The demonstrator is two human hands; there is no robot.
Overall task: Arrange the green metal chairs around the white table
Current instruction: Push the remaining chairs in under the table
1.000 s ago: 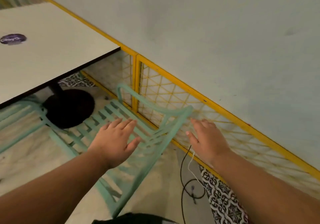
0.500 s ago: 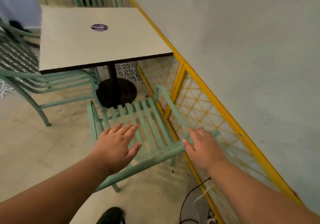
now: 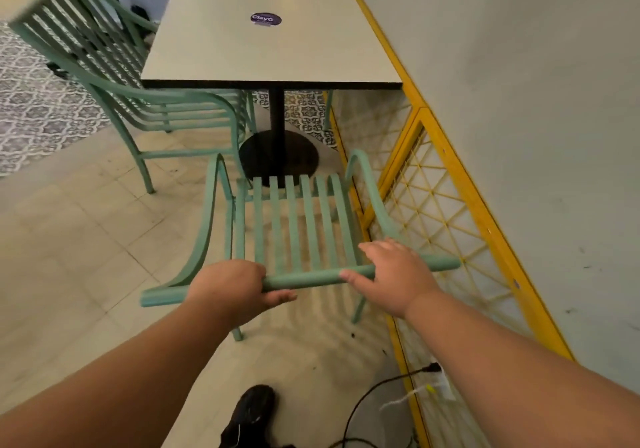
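1. The yellow lattice fence [image 3: 478, 205] runs along the right edge of the white tabletop [image 3: 270, 42] and on toward the camera.
2. The white tabletop is square and stands on a black pedestal base [image 3: 298, 160].
3. A second green chair [image 3: 194, 115] stands at the left side of the tabletop, its seat partly tucked under the edge.
4. The near green chair [image 3: 294, 226] stands on the near side of the tabletop, seat slats pointing toward the pedestal base, not pushed under, its right arm just beside the fence.
5. The left hand [image 3: 232, 288] grips the near chair's top rail, fingers curled over it and thumb beneath.
6. The right hand [image 3: 394, 274] holds the same rail further right, fingers draped over it, thumb against its near face.
7. A black shoe [image 3: 252, 413] is on the floor, nearer the camera than the chair.
8. A purple sticker [image 3: 266, 19] lies at the tabletop's centre.
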